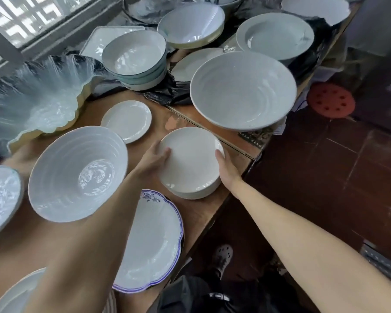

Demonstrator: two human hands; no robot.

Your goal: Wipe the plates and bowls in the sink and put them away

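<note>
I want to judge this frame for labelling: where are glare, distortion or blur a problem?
Head view: window light puts bright glare inside the ribbed bowl and the stacked bowls; the wide-angle lens bends the table edge and stretches both forearms; the left hand and right hand on the plate stack look slightly soft.

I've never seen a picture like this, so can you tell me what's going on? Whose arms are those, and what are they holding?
The camera sits on a person's head and looks down, so those two arms are the person's own. The left hand and right hand grip the sides of a stack of plates that sits at the edge of a wooden table. Around it lie a small plate, a ridged bowl, a blue-rimmed plate, a big bowl and a stack of bowls. Down on the floor you can see the person's shoe and a red stool.
</note>
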